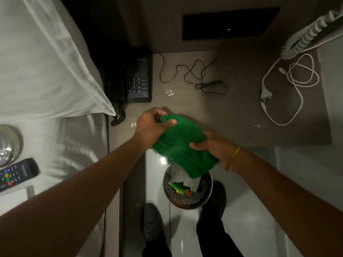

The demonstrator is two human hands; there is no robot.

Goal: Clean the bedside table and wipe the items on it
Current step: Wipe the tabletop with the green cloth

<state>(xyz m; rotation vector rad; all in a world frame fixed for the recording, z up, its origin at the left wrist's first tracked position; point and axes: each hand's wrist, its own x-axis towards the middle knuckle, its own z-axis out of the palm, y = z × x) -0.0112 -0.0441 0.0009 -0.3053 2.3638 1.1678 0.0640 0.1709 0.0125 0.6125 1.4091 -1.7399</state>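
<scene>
A black push-button telephone sits at the far left of the brown bench. The left hand and right hand both grip a folded green cloth over the near bench edge, above a round perforated metal wastebasket on the floor. A white charger cable lies far right.

Landmark: bedside table. Telephone on its far-left corner, thin cable at centre rear, charger cable at right. Waste bin on floor before its front edge. Pillow and remote left of it.
</scene>
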